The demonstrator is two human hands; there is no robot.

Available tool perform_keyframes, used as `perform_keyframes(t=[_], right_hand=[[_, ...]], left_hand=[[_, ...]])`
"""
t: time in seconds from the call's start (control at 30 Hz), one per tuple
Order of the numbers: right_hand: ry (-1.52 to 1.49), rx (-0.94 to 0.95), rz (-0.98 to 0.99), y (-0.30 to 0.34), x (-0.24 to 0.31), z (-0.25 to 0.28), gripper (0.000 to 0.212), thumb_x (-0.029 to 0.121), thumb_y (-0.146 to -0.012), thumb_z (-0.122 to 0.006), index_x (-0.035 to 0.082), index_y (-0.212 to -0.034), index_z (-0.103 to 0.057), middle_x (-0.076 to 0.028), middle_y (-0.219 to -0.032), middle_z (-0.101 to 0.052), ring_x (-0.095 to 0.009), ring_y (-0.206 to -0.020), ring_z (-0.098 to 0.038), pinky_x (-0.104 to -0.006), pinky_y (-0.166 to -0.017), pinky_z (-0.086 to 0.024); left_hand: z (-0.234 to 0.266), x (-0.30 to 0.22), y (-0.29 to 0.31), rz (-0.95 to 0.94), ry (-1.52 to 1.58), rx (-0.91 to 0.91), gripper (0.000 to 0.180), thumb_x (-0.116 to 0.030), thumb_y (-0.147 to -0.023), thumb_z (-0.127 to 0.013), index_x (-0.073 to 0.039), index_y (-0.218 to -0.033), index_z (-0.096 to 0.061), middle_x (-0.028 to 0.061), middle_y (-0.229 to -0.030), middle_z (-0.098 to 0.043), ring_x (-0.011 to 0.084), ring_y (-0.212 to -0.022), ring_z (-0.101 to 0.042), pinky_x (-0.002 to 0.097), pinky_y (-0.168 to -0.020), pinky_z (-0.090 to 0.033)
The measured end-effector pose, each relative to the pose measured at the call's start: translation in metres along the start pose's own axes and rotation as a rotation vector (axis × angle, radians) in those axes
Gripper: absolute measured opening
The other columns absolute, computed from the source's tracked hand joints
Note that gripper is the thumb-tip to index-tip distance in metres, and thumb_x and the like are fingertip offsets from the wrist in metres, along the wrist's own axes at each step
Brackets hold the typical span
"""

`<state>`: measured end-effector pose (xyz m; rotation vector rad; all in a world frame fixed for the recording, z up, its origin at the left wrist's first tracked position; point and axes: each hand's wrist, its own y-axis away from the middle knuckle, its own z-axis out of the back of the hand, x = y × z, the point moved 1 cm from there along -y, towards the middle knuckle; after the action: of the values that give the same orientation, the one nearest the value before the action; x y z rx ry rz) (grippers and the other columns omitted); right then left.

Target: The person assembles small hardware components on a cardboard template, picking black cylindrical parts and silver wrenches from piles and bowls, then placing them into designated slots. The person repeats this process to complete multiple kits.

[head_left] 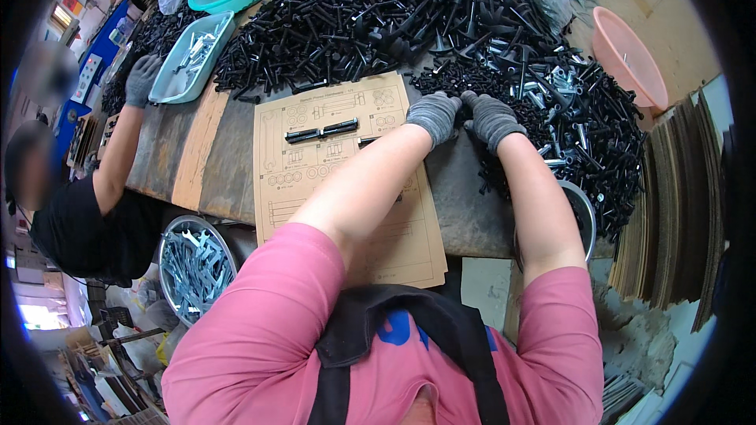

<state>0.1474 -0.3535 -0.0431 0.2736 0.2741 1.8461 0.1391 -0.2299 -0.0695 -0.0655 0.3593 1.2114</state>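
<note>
My left hand (435,116), in a grey glove, is at the near edge of a pile of small black hardware pieces (453,77). My right hand (494,120), gloved alike, is just beside it, and the fingertips of both almost meet. Both hands have their fingers curled together; whatever lies between them is too small to make out. Under my left forearm lies a brown cardboard sheet (276,157) printed with line drawings of bolts, nuts and washers. On it rest black bolts (321,131), partly lined up side by side. My forearm covers part of the sheet.
A large heap of black bolts (315,39) spreads across the back; silver fittings (555,90) lie at right. Around stand a teal tray (162,93), a green basin (203,1), a pink basin (610,47), and a bowl of wrenches (175,311). A co-worker's gloved hand (142,79) is left.
</note>
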Motion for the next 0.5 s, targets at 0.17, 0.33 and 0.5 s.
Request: perform_keyframes(t=[0.17, 0.33, 0.5], right_hand=[[0.085, -0.014, 0.217, 0.011, -0.011, -0.001, 0.028, 0.015, -0.077, -0.056, 0.011, -0.105, -0.057, -0.014, -0.1, -0.06, -0.03, -0.097, -0.056, -0.0398, -0.084, -0.046], [0.135, 0.002, 0.196, 0.011, -0.017, -0.001, 0.021, 0.012, -0.079, -0.052, 0.012, -0.098, -0.061, -0.014, -0.095, -0.061, -0.031, -0.091, -0.058, -0.0399, -0.08, -0.047], [0.089, -0.024, 0.165, 0.014, -0.027, -0.001, 0.02, 0.015, -0.079, -0.054, 0.014, -0.097, -0.062, -0.013, -0.093, -0.062, -0.03, -0.09, -0.059, -0.0389, -0.08, -0.047]], left_hand=[[-0.008, -0.005, 0.003, -0.057, 0.036, 0.07, 0.042, -0.025, -0.07, -0.067, -0.009, -0.106, -0.055, 0.0178, -0.101, -0.055, 0.0341, -0.093, -0.056, 0.0407, -0.081, -0.046], [-0.01, -0.01, 0.007, -0.088, 0.0, -0.025, 0.035, -0.018, -0.073, -0.061, -0.01, -0.106, -0.054, 0.0184, -0.101, -0.054, 0.0338, -0.09, -0.057, 0.0414, -0.078, -0.048], [-0.014, -0.012, 0.005, -0.09, -0.009, -0.036, 0.031, -0.01, -0.076, -0.053, -0.01, -0.106, -0.056, 0.0191, -0.101, -0.055, 0.0339, -0.093, -0.057, 0.0416, -0.078, -0.048]])
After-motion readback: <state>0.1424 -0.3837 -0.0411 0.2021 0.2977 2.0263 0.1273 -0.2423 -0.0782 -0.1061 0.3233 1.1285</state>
